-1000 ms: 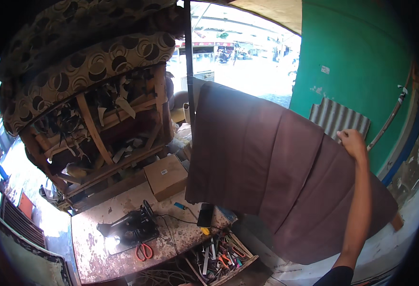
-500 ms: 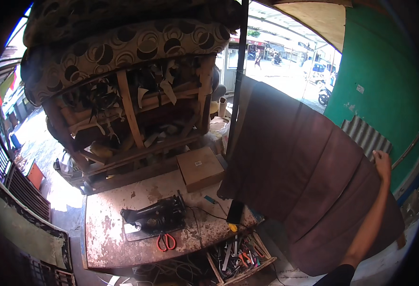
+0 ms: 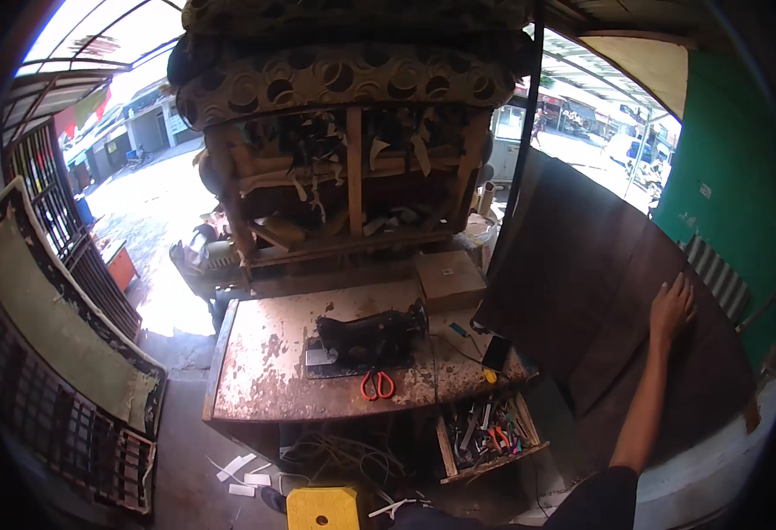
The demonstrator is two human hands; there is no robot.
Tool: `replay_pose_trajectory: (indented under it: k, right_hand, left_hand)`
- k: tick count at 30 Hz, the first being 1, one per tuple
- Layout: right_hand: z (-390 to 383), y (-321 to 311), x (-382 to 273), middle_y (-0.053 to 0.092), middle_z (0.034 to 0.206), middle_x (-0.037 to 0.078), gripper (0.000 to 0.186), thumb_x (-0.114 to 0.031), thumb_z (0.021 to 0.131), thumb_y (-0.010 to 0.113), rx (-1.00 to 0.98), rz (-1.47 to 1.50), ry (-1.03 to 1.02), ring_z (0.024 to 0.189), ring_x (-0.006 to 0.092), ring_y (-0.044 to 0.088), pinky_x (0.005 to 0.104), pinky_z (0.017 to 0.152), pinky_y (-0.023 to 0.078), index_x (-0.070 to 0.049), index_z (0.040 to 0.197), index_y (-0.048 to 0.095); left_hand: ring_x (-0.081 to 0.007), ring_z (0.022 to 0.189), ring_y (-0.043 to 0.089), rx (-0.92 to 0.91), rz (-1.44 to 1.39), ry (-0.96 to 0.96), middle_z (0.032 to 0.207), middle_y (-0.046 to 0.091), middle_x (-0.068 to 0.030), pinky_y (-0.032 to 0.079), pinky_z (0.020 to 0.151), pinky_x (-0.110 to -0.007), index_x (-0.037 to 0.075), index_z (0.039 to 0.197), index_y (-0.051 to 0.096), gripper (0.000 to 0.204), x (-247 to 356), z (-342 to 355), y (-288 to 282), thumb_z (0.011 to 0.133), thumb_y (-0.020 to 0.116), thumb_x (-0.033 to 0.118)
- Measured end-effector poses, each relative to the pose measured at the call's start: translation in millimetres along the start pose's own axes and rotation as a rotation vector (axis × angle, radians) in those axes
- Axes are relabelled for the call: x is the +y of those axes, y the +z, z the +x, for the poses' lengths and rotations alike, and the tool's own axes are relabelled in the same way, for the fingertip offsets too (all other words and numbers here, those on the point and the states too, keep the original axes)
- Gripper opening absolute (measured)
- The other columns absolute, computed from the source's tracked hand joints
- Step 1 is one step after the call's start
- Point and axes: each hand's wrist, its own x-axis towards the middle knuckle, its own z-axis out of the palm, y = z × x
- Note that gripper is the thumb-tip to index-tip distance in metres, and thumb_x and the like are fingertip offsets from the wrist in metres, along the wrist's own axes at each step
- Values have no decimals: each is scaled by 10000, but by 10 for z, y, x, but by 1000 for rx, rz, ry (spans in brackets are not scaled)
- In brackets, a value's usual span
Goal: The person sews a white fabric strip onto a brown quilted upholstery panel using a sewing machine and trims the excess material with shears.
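My right hand (image 3: 673,306) rests on a large dark brown sheet of cloth or upholstery material (image 3: 604,265), near its right edge. The fingers are stretched out with nothing between them. This sheet hangs spread out to the right of a worn sewing table (image 3: 255,353); what holds it up is hidden. On the table stands a black sewing machine (image 3: 366,338), with red-handled scissors (image 3: 377,386) lying in front of it. My left hand is out of view.
A cardboard box (image 3: 450,278), a dark phone (image 3: 496,352) and a cord lie on the table. Its drawer (image 3: 490,433) stands pulled out, full of tools. A yellow stool (image 3: 322,508) stands in front. Upturned sofa frames (image 3: 353,177) rise behind; a green wall (image 3: 724,168) is at right.
My view has swung to the left, bringing the yellow stool into sight. My right hand has gone from curled fingers at the sheet's edge to stretched fingers on its surface.
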Motion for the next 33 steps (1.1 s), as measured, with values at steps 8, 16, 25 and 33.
replay_pose_trajectory:
  k: [8, 16, 25, 33]
  right_hand:
    - [-4498, 204, -2026, 755, 1091, 209, 370, -262, 938, 710, -1385, 1066, -625, 1043, 378, 722, 459, 945, 544, -12, 1211, 714]
    - [-7239, -5742, -59, 714, 1309, 153, 514, -321, 1027, 657, -1816, 785, -3013, 1224, 256, 673, 371, 1037, 510, -109, 1483, 553]
    - [-8126, -6215, -1945, 779, 1051, 167, 404, -294, 1002, 646, -1704, 1060, -2451, 938, 278, 772, 394, 824, 600, -47, 1321, 665]
    - [-8682, -4096, -3561, 769, 1010, 106, 292, -265, 983, 654, -1244, 573, -2556, 885, 253, 747, 380, 775, 605, -42, 1161, 716]
  left_hand:
    - [-164, 697, 698, 327, -167, 9, 891, 708, -47, 558, 570, -326, 54, 1082, 687, 249, -1666, -434, -1367, 982, 598, 263]
    - [-155, 493, 575, 1114, -942, -360, 733, 636, -57, 395, 378, -298, 66, 883, 645, 112, -5124, -3219, -1451, 957, 595, 134]
    - [-189, 641, 672, 1220, -1497, -556, 833, 711, -77, 529, 561, -330, 79, 1016, 689, 157, -4978, -3330, -84, 932, 660, 208]
    - [-219, 719, 717, 596, -1084, -293, 870, 743, -91, 574, 671, -367, 113, 1136, 701, 251, -3251, -1661, -902, 932, 678, 257]
